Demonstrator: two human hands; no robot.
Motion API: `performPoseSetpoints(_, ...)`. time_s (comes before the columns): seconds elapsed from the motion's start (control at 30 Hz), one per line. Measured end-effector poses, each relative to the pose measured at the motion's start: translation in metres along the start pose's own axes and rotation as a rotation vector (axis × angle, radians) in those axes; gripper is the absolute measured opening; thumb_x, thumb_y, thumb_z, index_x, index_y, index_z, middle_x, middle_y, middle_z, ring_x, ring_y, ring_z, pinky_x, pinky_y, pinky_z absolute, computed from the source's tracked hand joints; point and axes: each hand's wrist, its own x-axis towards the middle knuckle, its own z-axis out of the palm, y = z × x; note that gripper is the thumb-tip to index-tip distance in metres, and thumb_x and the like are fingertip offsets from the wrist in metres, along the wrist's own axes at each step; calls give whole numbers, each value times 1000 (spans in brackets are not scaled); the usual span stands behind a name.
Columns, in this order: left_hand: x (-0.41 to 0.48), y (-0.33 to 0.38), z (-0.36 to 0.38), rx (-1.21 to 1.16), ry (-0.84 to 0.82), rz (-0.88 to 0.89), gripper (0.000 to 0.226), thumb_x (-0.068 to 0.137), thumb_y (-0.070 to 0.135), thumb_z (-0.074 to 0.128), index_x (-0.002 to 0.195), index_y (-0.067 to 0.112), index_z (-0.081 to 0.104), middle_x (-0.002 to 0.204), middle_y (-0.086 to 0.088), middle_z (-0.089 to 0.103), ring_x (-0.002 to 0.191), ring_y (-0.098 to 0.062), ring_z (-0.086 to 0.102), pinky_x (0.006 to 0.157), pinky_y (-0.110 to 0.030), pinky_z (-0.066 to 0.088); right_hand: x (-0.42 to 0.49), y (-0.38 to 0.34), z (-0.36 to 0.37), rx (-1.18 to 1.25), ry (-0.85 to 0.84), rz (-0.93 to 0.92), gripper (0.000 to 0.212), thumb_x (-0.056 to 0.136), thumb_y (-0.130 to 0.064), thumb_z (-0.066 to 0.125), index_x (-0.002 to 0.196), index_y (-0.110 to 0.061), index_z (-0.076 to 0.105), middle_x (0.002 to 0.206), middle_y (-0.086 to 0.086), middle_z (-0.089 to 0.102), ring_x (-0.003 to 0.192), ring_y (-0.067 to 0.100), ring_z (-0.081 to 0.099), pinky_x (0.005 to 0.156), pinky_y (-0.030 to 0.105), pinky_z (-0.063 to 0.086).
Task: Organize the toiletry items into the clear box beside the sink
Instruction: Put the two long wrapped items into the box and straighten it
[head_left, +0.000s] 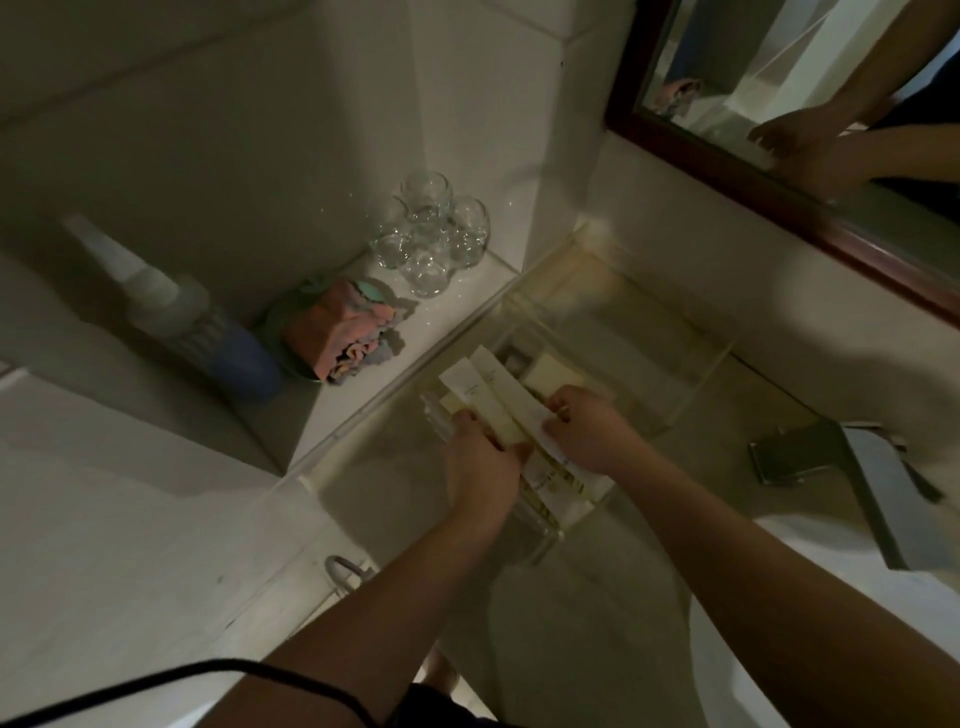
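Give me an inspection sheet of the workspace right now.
Surface: pale counter, dim light.
Job's things: white tubes and packets inside the clear box.
Clutter: four glasses, folded cloth, spray bottle on the side ledge.
Grippers: left hand and right hand both grip packets in the box.
Cables: black cord across the left forearm.
Surroundings: faucet, mirror.

On the ledge to my left I see a cluster of clear glasses (431, 236), a folded pastel cloth (340, 332) near them, a blue spray bottle (208, 332) lying beside it, and a dark-framed mirror (810, 171) above.
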Motion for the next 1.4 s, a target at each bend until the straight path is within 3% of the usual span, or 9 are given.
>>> performPoseSetpoints(0.1, -7, -3, 3, -30, -30, 81, 75, 74, 18, 75, 133, 23, 30, 101, 7, 66, 89, -11, 67, 77, -34, 59, 1, -1, 5, -40, 8, -18, 32, 93, -25, 54, 123, -12, 57, 124, 13, 58, 112, 28, 55, 85, 31, 42)
performPoseSetpoints(0.2, -15, -8, 5, 76, -54, 72, 97, 76, 20, 71, 147, 29, 6, 136, -12, 49, 116, -29, 57, 95, -46, 51, -2, -3, 6, -46, 29, -29, 30, 94, -24, 53, 121, -11, 59, 120, 13, 59, 110, 28, 55, 79, 28, 40)
performPoseSetpoints(0.27, -22, -9, 3, 273, -13, 127, 89, 77, 20, 72, 145, 22, 15, 143, -17, 34, 120, -32, 51, 96, -39, 48, -2, -3, 7, -53, 37, -35, 27, 94, -24, 52, 116, -11, 60, 115, 12, 61, 105, 27, 57, 74, 27, 37)
performPoseSetpoints(0.4, -19, -8, -8, 717, 22, 504, 43, 80, 23, 64, 120, 12, 53, 120, -13, 46, 111, -30, 47, 94, -40, 46, -3, -5, 9, -86, 70, -70, 22, 93, -23, 52, 109, -12, 64, 111, 10, 65, 100, 25, 59, 70, 27, 37)
performPoseSetpoints(0.57, 6, -15, -26, 972, -134, 758, 36, 86, 27, 53, 119, 15, 57, 124, -8, 56, 121, -28, 48, 104, -43, 38, -4, -7, 13, -198, 143, -96, 19, 92, -24, 54, 107, -20, 64, 107, 7, 66, 98, 25, 60, 72, 31, 46)
performPoseSetpoints(0.8, 6, -32, -35, 1162, -306, 739, 62, 96, 45, 36, 150, 19, 17, 159, -10, 14, 148, -30, 5, 120, -48, 8, -9, -10, 24, -317, 251, -197, 34, 92, -25, 51, 125, -25, 58, 112, 5, 60, 100, 28, 59, 76, 37, 52)
performPoseSetpoints(0.93, 5, -45, -40, 1206, -325, 766, 70, 97, 47, 34, 151, 19, 0, 162, -10, -1, 149, -31, -6, 120, -54, 5, -10, -11, 32, -318, 208, -225, 35, 92, -22, 50, 125, -27, 62, 111, 6, 60, 97, 27, 61, 78, 36, 52)
performPoseSetpoints(1.2, 4, -44, -41, 1275, -351, 771, 73, 96, 50, 30, 151, 19, -7, 161, -12, -5, 148, -32, -10, 117, -56, -1, -7, -11, 34, -353, 200, -230, 35, 94, -19, 48, 124, -26, 63, 112, 7, 60, 97, 27, 62, 77, 35, 52)
performPoseSetpoints(1.4, 18, -27, -41, 1143, -275, 744, 65, 96, 49, 31, 150, 20, 10, 161, -10, 2, 149, -26, -9, 118, -50, -4, -8, -9, 40, -473, 221, -246, 29, 94, -14, 47, 119, -19, 62, 107, 8, 57, 93, 28, 60, 65, 34, 48)
